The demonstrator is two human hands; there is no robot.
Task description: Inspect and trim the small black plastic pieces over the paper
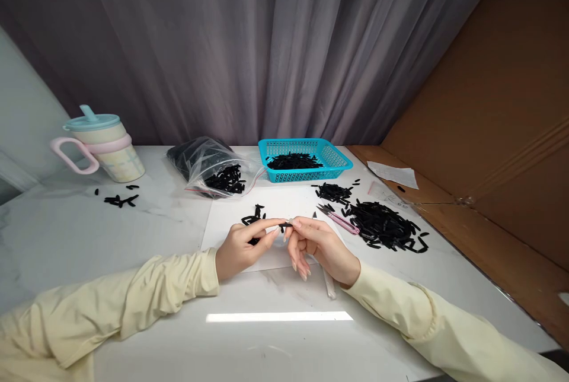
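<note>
A small, dark, elongated piece [285,225] is pinched between my two hands above a white sheet [226,216]. My left hand [249,245] grips its left end between thumb and forefinger. On its right end, my right hand [320,245] has thumb and forefinger closed, the other fingers loosely curled below. Behind the left fingers lies a little heap of similar black pieces [254,216], partly hidden. Under my right hand runs a slim tool with a pale handle [329,285]; its middle is covered, so its kind is unclear. Pink thread snips [340,220] rest just beyond the right hand.
A large pile of black pieces [384,225] and a smaller pile [333,192] lie at right. Behind stand a turquoise basket [340,162] and a clear zip bag [200,171], both holding black pieces. A tumbler [118,156] stands left; cardboard [489,133] walls the right side.
</note>
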